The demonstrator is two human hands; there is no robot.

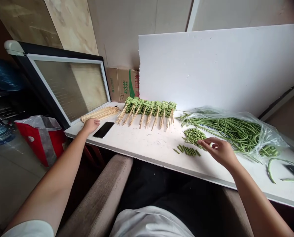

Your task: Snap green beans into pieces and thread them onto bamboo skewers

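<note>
My left hand (91,125) is curled closed at the table's left edge, between a pile of bamboo skewers (101,113) and a black phone (104,129). Whatever its fingers may hold is hidden. At the right, my right hand (219,149) pinches a cut piece of green bean at the edge of a heap of cut long beans (193,135). In front of the heap lies a short row of cut bean pieces (188,150), side by side. Several bundles of skewered beans (150,107) are stacked at the back, their bare sticks pointing toward me.
Uncut long beans (235,130) spill from a clear plastic bag (272,135) at the right. A white board (211,65) and a cardboard box (123,84) stand behind. A framed glass panel (73,85) leans at the left, above a red bag (40,140) on the floor.
</note>
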